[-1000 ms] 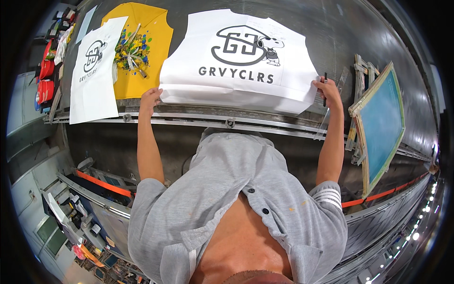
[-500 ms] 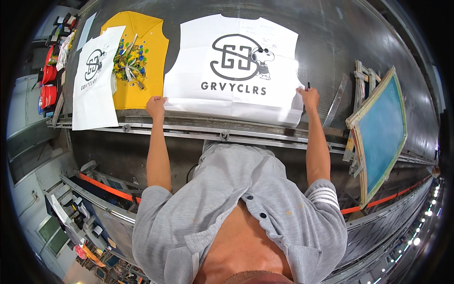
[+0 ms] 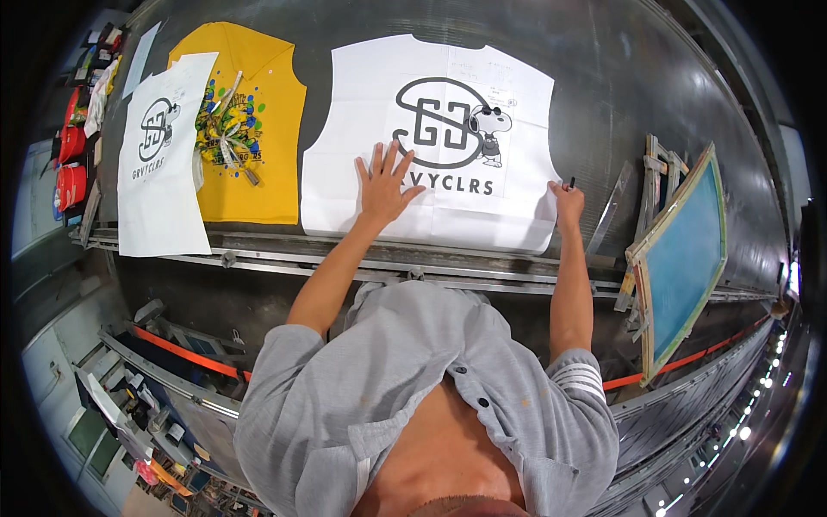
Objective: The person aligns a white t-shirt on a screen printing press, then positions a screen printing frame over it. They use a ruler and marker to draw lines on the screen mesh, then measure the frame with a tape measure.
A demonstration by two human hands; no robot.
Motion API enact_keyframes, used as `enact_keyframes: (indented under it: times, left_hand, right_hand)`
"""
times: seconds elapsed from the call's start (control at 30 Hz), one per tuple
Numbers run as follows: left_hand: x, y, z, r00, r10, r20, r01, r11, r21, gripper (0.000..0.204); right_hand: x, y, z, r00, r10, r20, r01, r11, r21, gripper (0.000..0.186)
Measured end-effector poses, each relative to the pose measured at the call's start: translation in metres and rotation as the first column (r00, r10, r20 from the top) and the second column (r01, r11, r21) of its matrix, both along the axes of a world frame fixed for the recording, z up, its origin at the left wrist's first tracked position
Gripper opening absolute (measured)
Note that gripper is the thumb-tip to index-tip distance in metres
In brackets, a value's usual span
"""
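Note:
A large white sheet cut in the shape of a shirt front [image 3: 345, 112] lies flat on the dark table, with a black looped emblem, lettering and a cartoon dog printed on it. My left hand [image 3: 385, 194] rests on its lower left part, fingers spread, covering some of the print. At the sheet's right edge, my right hand [image 3: 568, 207] is closed around a slim black pen [image 3: 572, 183], whose end sticks up above the fingers. That hand also touches the sheet's edge.
Left of the sheet lie a yellow shirt piece [image 3: 267, 95] with a colourful print and a narrower white printed sheet [image 3: 172, 207]. A metal strip [image 3: 610, 208] and a wood-framed blue screen [image 3: 685, 258] are at right. A metal rail [image 3: 482, 269] edges the table; red containers [image 3: 72, 145] stand far left.
My left hand has left the sheet's lower left corner and now lies spread on the sheet further right. My right hand stays at the right edge. The whole view has shifted slightly.

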State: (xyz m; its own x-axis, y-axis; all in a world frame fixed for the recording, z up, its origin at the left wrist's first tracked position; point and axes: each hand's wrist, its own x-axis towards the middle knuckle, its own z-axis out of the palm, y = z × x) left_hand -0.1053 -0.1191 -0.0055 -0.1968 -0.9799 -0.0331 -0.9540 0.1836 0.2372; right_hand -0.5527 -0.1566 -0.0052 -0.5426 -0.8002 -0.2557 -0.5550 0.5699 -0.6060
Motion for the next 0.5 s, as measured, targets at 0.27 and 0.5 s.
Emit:
enact_keyframes:
  times: [0.27, 0.5]
  left_hand:
    - [0.015, -0.038, -0.008, 0.996, -0.086, 0.021, 0.087, 0.995, -0.050, 0.077]
    - [0.005, -0.072, -0.010, 0.986, -0.158, 0.062, 0.160, 0.987, -0.032, 0.076]
  right_hand:
    - [-0.009, -0.004, 0.001, 0.972, -0.050, 0.229, 0.028, 0.994, 0.101, 0.036]
    - [-0.004, -0.005, 0.007, 0.945, -0.089, 0.314, 0.056, 0.992, 0.113, 0.029]
